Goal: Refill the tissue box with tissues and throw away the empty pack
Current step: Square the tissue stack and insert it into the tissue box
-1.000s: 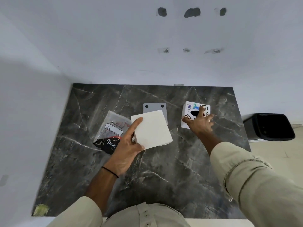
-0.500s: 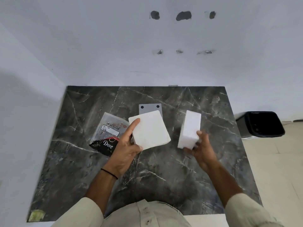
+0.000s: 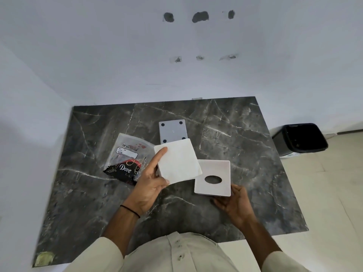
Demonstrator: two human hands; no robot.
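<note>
My left hand holds a white stack of tissues above the middle of the dark marble table, index finger stretched along its left edge. Just right of it, my right hand grips the white tissue box from below, its oval-slotted face turned up towards me. The stack's corner overlaps the box's left edge. The empty plastic pack, clear with a black and red "Dove" print, lies flat on the table left of my left hand.
A grey plate with black round feet, likely the box's base, lies behind the stack. A black waste bin stands on the floor beyond the table's right edge. White walls close off the back and left.
My right hand lifted the box from the table's right side, brought it near the tissue stack and turned its slotted face up. My left hand kept hold of the stack.
</note>
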